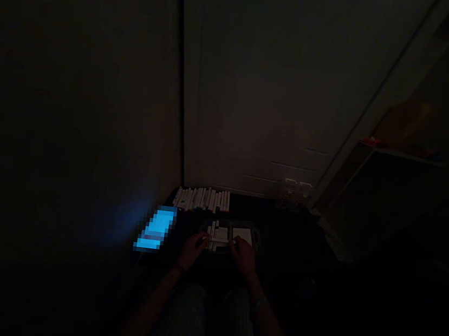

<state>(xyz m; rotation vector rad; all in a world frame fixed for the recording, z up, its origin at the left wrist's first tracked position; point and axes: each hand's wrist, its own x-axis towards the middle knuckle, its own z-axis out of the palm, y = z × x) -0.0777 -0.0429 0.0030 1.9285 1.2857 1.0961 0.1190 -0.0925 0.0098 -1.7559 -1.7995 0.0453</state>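
In dim light, a white marker [220, 239] lies level between my two hands. My left hand [193, 250] pinches its left end, and my right hand [244, 255] has its fingers closed at the other end. Beneath it is a clear plastic case [258, 234] with a divider in the middle. Several white markers [213, 227] stand side by side in the left compartment. A pale flat insert [243, 235] shows in the right one. Darkness hides the finer detail of my fingers.
A row of several white markers [202, 200] lies at the back of the dark table. To the left glows a blurred blue screen [156, 229]. Two clear plastic holders [295, 194] stand at the back right by the wall. A shelf [402, 153] is farther right.
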